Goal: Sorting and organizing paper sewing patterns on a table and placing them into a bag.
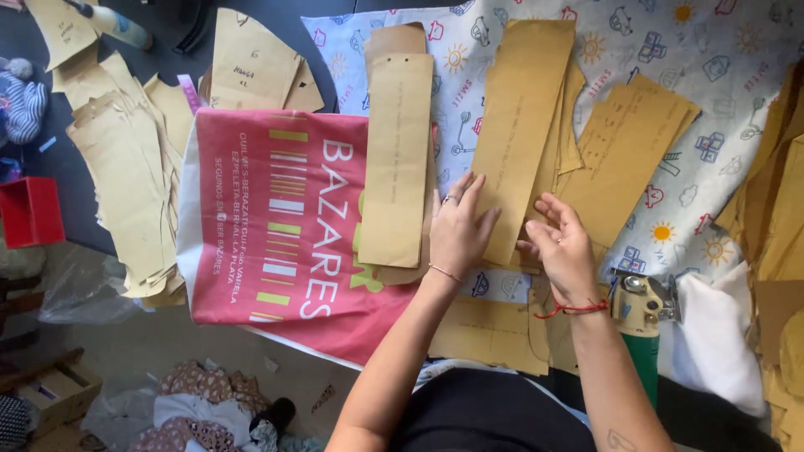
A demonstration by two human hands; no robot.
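Long brown pattern strip (519, 117) runs away from the body, flat under both hands' spread fingers (469, 197).

Both hands side by side: left hand (459, 228) flat, fingers spread; right hand (563, 247) fingers loosely curled.

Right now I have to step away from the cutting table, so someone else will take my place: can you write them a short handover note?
Left hand: open, flat on the long brown paper pattern piece, no grip.
Right hand: open, fingertips at the same piece's lower edge.
Things: that piece lies on the printed fabric, topping a stack. Another long piece lies to the left, partly over the red bag. A wider piece lies to the right. A green cutting machine stands by the right wrist.
Done: several pieces laid on the fabric.
Left: more pieces are piled beyond the bag; no cuts show in the fabric.
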